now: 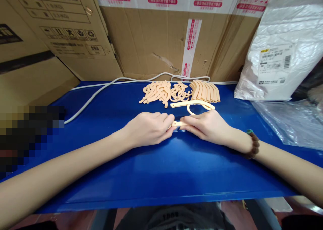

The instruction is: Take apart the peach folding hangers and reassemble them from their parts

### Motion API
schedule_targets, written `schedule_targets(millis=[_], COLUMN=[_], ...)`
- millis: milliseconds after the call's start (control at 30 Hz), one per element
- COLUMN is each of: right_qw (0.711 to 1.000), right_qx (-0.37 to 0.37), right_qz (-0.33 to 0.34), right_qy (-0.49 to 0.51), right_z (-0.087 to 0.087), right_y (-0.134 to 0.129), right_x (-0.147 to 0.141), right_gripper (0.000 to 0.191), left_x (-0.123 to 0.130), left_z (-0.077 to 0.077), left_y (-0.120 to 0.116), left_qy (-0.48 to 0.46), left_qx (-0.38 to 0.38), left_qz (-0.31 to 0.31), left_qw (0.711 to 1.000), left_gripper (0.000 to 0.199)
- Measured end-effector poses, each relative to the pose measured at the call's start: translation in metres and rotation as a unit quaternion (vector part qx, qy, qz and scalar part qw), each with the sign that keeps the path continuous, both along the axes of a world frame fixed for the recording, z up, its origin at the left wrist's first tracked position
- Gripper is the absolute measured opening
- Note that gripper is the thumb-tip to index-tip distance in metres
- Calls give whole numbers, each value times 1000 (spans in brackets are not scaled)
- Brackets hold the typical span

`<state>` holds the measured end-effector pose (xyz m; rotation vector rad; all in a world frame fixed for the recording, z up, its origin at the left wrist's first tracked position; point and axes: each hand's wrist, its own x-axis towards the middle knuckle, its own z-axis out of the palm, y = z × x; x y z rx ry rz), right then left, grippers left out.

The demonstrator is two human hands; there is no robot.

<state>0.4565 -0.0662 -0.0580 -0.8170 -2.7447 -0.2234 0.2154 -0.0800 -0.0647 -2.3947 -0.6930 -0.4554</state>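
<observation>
My left hand (150, 129) and my right hand (208, 126) meet above the middle of the blue table, both with fingers closed. Between their fingertips shows a beige plastic strip (179, 123) with a small hole near its end. The right fingers pinch it; the left fingers grip its end, and what else they hold is hidden. Just behind my right hand lie a long curved beige arm (184, 104) and a curved beige hook (189, 109), like clothes hanger parts. Further back are a heap of beige arms (157, 91), a heap of small hooks (179, 92) and a neat row of curved arms (205, 91).
Cardboard boxes (151, 38) stand along the back and left of the blue table (164, 176). A white cable (93, 97) runs behind the parts. At the right are a white plastic parcel (275, 65) and a clear plastic bag (292, 122). The far left is pixelated.
</observation>
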Motion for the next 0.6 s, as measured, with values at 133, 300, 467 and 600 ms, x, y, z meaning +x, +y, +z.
schedule_targets(millis=[133, 300, 467, 600], right_qw=[1000, 1000, 997, 991], right_qx=[12, 19, 58, 112], right_qz=[-6, -2, 44, 66], right_qy=[-7, -7, -29, -42], right_z=[1, 1, 0, 0], right_y=[0, 1, 4, 5], right_x=[0, 0, 1, 1], right_gripper=[56, 55, 53, 52], left_x=[1, 0, -2, -1], left_z=[-1, -2, -3, -3], left_y=[-1, -2, 1, 0], left_qy=[-21, -29, -22, -16], left_qx=[-10, -11, -9, -16], left_qz=[1, 2, -43, -53], left_qw=[1000, 999, 999, 998], left_gripper=[32, 32, 33, 32])
